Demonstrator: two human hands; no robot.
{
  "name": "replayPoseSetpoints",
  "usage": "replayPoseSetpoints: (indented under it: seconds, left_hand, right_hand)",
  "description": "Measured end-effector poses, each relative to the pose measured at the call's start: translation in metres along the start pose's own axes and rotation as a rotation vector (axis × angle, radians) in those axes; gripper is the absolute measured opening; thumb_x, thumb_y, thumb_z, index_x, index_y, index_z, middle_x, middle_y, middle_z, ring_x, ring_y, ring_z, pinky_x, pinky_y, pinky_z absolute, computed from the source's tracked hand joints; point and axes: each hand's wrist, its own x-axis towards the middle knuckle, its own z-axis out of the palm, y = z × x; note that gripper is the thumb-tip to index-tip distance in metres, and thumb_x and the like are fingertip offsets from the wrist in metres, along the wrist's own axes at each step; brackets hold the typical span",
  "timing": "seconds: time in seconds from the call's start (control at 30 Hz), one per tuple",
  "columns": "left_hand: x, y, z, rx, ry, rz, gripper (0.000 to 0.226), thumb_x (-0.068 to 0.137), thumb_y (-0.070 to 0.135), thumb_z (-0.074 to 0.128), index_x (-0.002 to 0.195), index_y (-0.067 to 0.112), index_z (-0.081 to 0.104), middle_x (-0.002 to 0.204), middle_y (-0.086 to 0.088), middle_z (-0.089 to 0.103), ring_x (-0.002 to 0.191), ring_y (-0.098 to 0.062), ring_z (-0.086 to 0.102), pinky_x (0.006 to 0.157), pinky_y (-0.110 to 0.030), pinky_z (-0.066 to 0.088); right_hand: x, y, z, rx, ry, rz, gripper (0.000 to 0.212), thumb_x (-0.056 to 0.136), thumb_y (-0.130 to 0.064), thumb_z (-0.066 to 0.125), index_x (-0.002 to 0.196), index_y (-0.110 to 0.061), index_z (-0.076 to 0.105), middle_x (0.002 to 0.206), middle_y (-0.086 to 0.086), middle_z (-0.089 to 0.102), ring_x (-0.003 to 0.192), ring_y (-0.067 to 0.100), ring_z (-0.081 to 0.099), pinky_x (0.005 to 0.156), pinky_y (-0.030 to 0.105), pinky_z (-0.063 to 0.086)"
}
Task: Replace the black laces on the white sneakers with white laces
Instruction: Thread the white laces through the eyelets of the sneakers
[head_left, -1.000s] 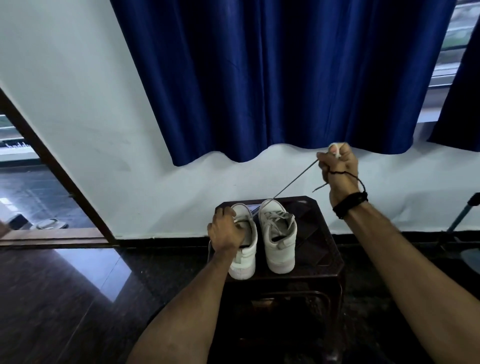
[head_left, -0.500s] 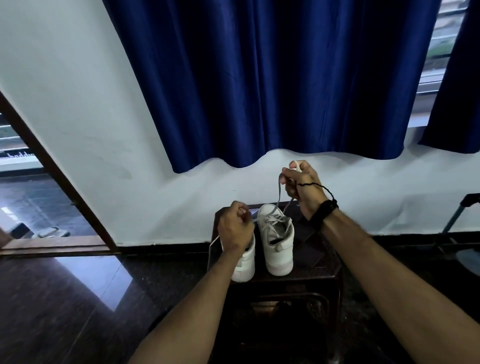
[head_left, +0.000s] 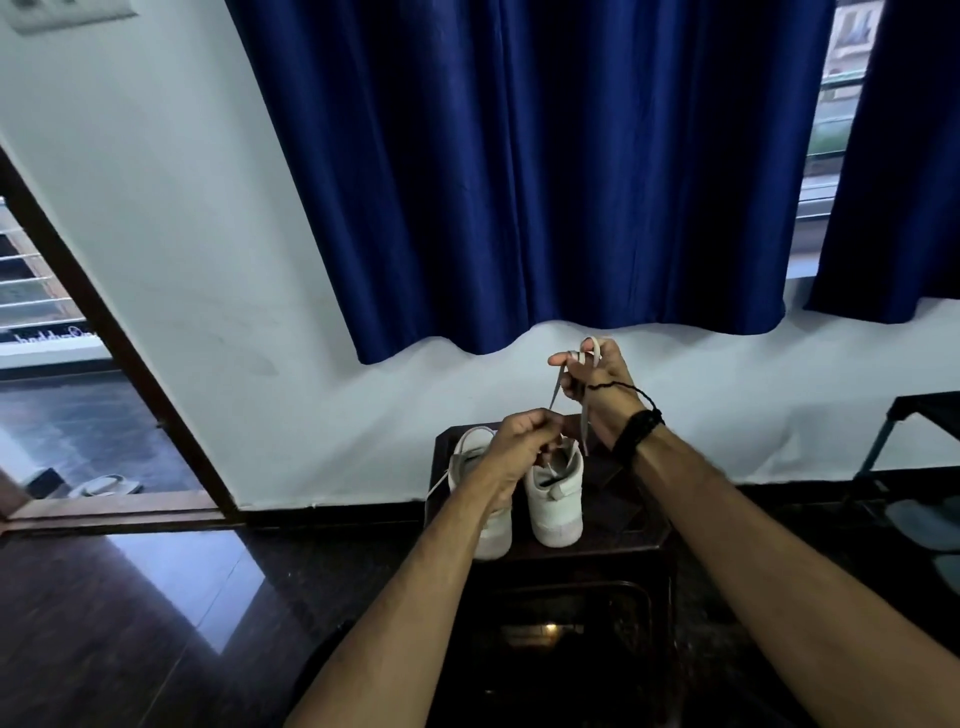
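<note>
The small dark table (head_left: 623, 525) is crowded. Two white sneakers (head_left: 556, 499) sit side by side and touch, so no hand fits between them. The right part of the table top is bare. On the left, the sneaker sits at the table edge. The left hand (head_left: 514, 441) is low over the sneakers and blocks the way in from above. A white lace (head_left: 555, 387) runs up from it to the right hand (head_left: 597, 384), like a thin fence. The wall (head_left: 363, 426) is close behind the table. A blue curtain (head_left: 545, 182) hangs above the hands. There is open floor (head_left: 156, 623) to the left. A dark stand (head_left: 919, 415) is far to the right.
</note>
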Motion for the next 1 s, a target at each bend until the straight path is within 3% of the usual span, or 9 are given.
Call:
replayPoseSetpoints:
  seconds: [0.1, 0.17, 0.33, 0.43, 0.63, 0.77, 0.87, 0.93, 1.0]
  left_hand:
    - [-0.006, 0.004, -0.002, -0.034, 0.013, -0.015, 0.029, 0.101, 0.028, 0.051, 0.117, 0.005, 0.060, 0.098, -0.006, 0.068, 0.082, -0.008, 0.064, 0.070, -0.016, 0.051]
    - [-0.013, 0.007, 0.003, -0.169, -0.078, -0.067, 0.038, 0.100, 0.038, 0.051, 0.117, 0.005, 0.061, 0.098, -0.008, 0.068, 0.090, -0.017, 0.064, 0.084, -0.032, 0.052]
    - [-0.025, 0.024, 0.011, -0.088, -0.069, -0.064, 0.034, 0.103, 0.033, 0.047, 0.074, 0.016, 0.054, 0.056, 0.004, 0.037, 0.048, -0.008, 0.030, 0.047, -0.021, 0.025]
    - [-0.032, 0.034, -0.005, 0.023, -0.024, -0.054, 0.039, 0.104, 0.036, 0.042, 0.078, 0.015, 0.062, 0.049, 0.011, 0.028, 0.041, -0.003, 0.021, 0.042, -0.017, 0.017]
    - [-0.047, 0.051, -0.035, 0.418, -0.025, 0.000, 0.042, 0.107, 0.023, 0.036, 0.104, -0.007, 0.066, 0.056, 0.005, 0.031, 0.036, 0.001, 0.030, 0.043, -0.005, 0.030]
    - [-0.047, 0.055, -0.050, 0.483, 0.002, -0.004, 0.033, 0.106, 0.014, 0.035, 0.103, -0.003, 0.064, 0.057, 0.013, 0.050, 0.042, 0.000, 0.033, 0.042, -0.008, 0.028]
    - [-0.042, 0.050, -0.055, 0.528, 0.004, -0.038, 0.022, 0.105, 0.014, 0.037, 0.096, 0.007, 0.056, 0.065, 0.001, 0.044, 0.052, -0.007, 0.033, 0.043, -0.012, 0.028]
    - [-0.037, 0.045, -0.052, 0.524, 0.011, -0.009, 0.016, 0.103, 0.010, 0.042, 0.094, 0.006, 0.055, 0.063, 0.001, 0.043, 0.047, -0.001, 0.038, 0.044, -0.011, 0.029]
    - [-0.031, 0.040, -0.044, 0.510, 0.013, 0.068, 0.012, 0.101, 0.007, 0.048, 0.093, 0.004, 0.057, 0.063, 0.004, 0.047, 0.041, 0.005, 0.043, 0.045, -0.007, 0.030]
  right_hand:
    - [-0.005, 0.004, 0.003, 0.049, -0.002, 0.013, 0.028, 0.097, 0.005, 0.040, 0.091, -0.021, 0.035, 0.090, 0.005, 0.066, 0.057, 0.011, 0.049, 0.060, 0.021, 0.041]
    - [-0.009, 0.006, 0.013, 0.069, -0.007, 0.039, 0.027, 0.098, 0.003, 0.041, 0.090, -0.022, 0.034, 0.088, 0.003, 0.067, 0.058, 0.012, 0.045, 0.056, 0.021, 0.038]
    - [-0.018, -0.011, 0.025, 0.025, -0.043, 0.073, 0.020, 0.096, -0.008, 0.050, 0.093, -0.023, 0.036, 0.091, 0.004, 0.063, 0.063, 0.013, 0.047, 0.058, 0.025, 0.036]
    - [-0.018, -0.019, 0.007, -0.078, -0.048, 0.047, 0.008, 0.098, -0.020, 0.052, 0.097, -0.018, 0.044, 0.093, 0.007, 0.066, 0.065, 0.014, 0.055, 0.060, 0.027, 0.045]
    - [-0.028, -0.010, -0.038, -0.840, -0.086, 0.199, 0.035, 0.085, -0.044, 0.068, 0.080, -0.010, 0.064, 0.076, 0.006, 0.072, 0.052, 0.014, 0.054, 0.052, 0.022, 0.044]
    - [-0.036, -0.009, -0.055, -1.260, -0.031, 0.234, 0.067, 0.083, -0.077, 0.040, 0.080, -0.015, 0.066, 0.076, 0.003, 0.071, 0.071, 0.023, 0.063, 0.067, 0.031, 0.051]
    - [-0.040, -0.008, -0.059, -1.577, 0.118, 0.165, 0.056, 0.086, -0.067, 0.045, 0.102, -0.016, 0.060, 0.101, 0.007, 0.067, 0.095, 0.028, 0.061, 0.080, 0.037, 0.048]
    - [-0.036, -0.002, -0.055, -1.724, 0.019, 0.055, 0.037, 0.086, -0.050, 0.055, 0.111, -0.023, 0.059, 0.114, 0.002, 0.060, 0.109, 0.026, 0.053, 0.089, 0.040, 0.039]
    - [-0.031, 0.005, -0.043, -1.390, -0.233, 0.058, 0.027, 0.083, -0.034, 0.062, 0.110, -0.036, 0.059, 0.120, -0.004, 0.060, 0.114, 0.019, 0.053, 0.097, 0.042, 0.040]
